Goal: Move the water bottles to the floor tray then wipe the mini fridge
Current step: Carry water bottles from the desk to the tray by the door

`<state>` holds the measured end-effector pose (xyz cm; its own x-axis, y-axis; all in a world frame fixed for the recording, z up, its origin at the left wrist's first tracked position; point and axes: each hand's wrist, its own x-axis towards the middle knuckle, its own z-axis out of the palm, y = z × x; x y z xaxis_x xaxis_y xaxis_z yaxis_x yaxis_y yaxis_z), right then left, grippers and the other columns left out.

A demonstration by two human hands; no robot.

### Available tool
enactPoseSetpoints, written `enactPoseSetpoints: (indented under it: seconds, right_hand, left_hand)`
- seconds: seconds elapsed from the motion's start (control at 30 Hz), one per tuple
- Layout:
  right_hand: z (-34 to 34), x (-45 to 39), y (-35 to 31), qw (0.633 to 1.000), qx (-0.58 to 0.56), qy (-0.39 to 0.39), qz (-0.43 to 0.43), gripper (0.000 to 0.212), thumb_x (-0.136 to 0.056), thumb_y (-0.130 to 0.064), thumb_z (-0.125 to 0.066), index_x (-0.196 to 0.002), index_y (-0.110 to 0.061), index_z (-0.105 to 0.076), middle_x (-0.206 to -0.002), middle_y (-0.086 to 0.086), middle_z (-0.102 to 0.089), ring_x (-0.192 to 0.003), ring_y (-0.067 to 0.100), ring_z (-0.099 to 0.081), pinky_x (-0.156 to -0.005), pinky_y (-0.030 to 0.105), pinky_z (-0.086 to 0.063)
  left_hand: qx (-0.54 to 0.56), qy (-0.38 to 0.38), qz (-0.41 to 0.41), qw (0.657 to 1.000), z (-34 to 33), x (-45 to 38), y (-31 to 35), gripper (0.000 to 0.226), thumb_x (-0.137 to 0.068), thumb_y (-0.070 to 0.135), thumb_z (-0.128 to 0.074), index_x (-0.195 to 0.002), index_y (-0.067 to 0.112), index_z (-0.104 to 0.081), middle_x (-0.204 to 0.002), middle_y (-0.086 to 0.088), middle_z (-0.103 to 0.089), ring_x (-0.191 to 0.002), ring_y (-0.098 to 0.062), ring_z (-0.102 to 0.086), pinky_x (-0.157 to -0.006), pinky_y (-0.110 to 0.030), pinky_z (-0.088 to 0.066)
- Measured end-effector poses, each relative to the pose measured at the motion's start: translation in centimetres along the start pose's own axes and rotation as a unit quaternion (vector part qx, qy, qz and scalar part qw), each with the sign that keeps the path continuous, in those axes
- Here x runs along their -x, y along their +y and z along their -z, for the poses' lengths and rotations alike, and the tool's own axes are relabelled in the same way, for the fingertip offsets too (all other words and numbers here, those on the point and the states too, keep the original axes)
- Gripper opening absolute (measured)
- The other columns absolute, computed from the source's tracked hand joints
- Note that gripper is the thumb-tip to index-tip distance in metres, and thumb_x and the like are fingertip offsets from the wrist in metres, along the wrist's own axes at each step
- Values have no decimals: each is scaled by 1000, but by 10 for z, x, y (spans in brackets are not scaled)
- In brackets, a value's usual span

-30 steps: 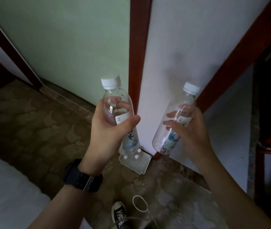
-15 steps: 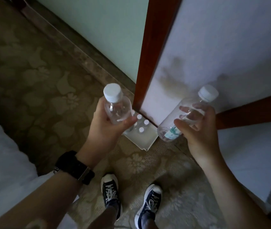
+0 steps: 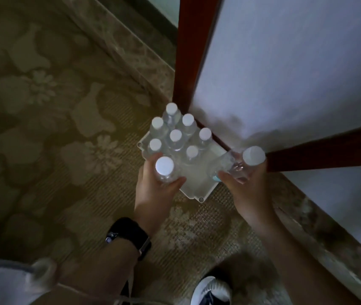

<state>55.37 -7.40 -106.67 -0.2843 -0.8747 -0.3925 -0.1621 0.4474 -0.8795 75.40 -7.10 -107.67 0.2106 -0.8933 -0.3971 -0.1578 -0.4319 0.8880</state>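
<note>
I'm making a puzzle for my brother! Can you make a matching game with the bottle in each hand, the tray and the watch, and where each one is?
Things:
1. Upright bottle
2. Tilted bottle
3. White tray
4. Black watch

Places:
A. On the carpet by the wooden post
B. Held in the left hand
C. Around the left wrist
D. Held in the right hand

Pairs: 1-B, 2-D, 3-A, 4-C
</note>
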Motion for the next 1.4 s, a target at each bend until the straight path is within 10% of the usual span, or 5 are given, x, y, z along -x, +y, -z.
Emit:
enactPoseSetpoints:
  seconds: [0.5,0.87,1.27,1.4]
  right_hand:
    - [-47,-86,103,992,110,45,36,61,-72,-13,-85,-116,-34,-48,-121,-1,-64,-108,14,-64,-91,37,-57]
    - [-52,-96,112,990,113,84,-22,63,-74,-15,-85,-128,-20,-54,-116,-3,-71,-100,9,-69,-85,20,-55]
    - [-45,-87,106,984,56,102,-136,54,-51,-8,-73,-104,-7,-68,-93,5,-78,-85,19,-73,-76,37,-56]
    - [-25,-50,66,980,3,125,-158,27,-67,-1,-72,-94,-5,-71,-89,4,-78,-92,26,-72,-78,39,-53]
  left_hand:
    - [-98,72,1,993,-71,-50,-109,69,-79,19,-78,-137,19,-40,-140,0,-39,-110,1,-39,-95,-21,-37]
    - [-66,45,48,996,-69,-73,-130,63,-78,22,-77,-130,22,-42,-135,-1,-48,-118,-21,-53,-96,-43,-51]
    - [-87,38,153,984,-54,-60,-117,87,-82,7,-73,-150,23,-20,-155,9,-8,-117,-21,-45,-103,-39,-46]
    - [-115,47,197,972,-15,-24,-80,82,-82,20,-70,-149,26,-23,-148,6,-26,-116,-20,-50,-87,-40,-56]
